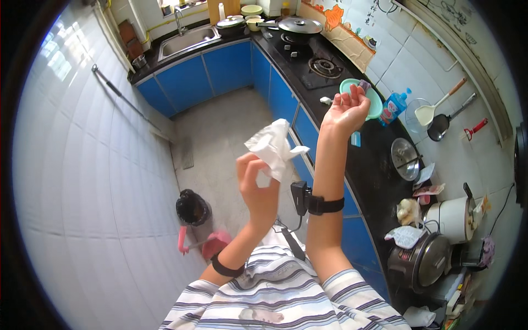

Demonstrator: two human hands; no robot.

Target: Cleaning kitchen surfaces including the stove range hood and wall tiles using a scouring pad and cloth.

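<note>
A crumpled white paper tissue is pinched between the thumb and fingers of my left hand, held up over the floor. My right hand is raised at the counter side, palm up with loosely curled fingers, and nothing shows in it. Behind it in view is a mint-green plastic basin, partly covered by the hand, with a purple mesh scrubber at its rim. A blue pump bottle stands beside the basin. Near my right wrist lie a small white object and a blue-and-white packet.
A black countertop over blue cabinets runs along the right, holding a gas burner, lidded wok, metal bowl and electric pressure cooker. The sink is at the far end. A lined trash bin and pink dustpan stand left.
</note>
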